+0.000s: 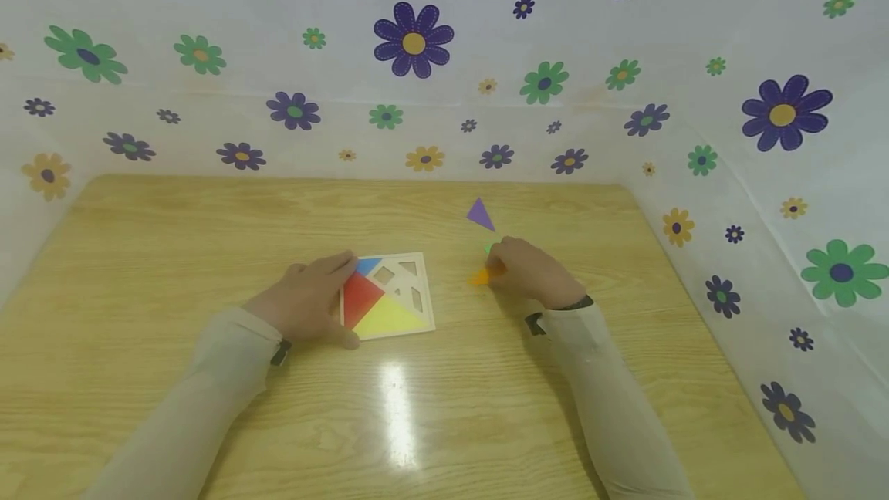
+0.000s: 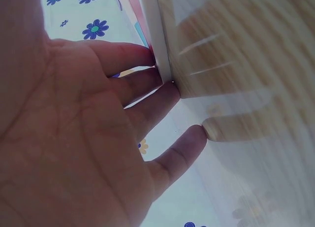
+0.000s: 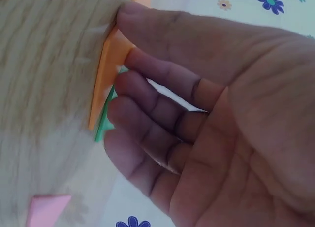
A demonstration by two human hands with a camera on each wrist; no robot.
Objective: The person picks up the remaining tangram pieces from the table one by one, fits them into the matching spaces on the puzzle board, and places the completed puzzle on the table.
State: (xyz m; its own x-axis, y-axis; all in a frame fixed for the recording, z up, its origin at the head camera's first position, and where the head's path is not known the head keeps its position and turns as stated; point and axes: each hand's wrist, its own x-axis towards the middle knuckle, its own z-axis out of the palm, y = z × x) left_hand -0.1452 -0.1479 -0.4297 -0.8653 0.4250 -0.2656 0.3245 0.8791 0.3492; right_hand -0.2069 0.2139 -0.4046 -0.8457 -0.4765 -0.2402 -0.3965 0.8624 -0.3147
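Note:
A square tangram board [image 1: 428, 313] lies on the table with blue [image 1: 368, 265], red [image 1: 359, 301] and yellow [image 1: 389, 319] pieces set in it. Several shaped recesses show bare on its right half. My left hand [image 1: 305, 303] lies at the board's left side, thumb by the near corner; in the left wrist view its fairly straight fingers [image 2: 147, 99] touch the edge. To the right of the board, my right hand [image 1: 524, 268] pinches an orange piece [image 3: 110, 57] between thumb and fingers. Just behind it a green piece [image 3: 103, 123] shows, mostly hidden by the hand in the head view.
A purple triangle [image 1: 480, 214] lies on the table beyond my right hand. The right wrist view has a pinkish piece [image 3: 47, 210] near its lower left. Flower-printed white cloth [image 1: 472, 45] rises along the wooden table's [image 1: 208, 222] back and sides.

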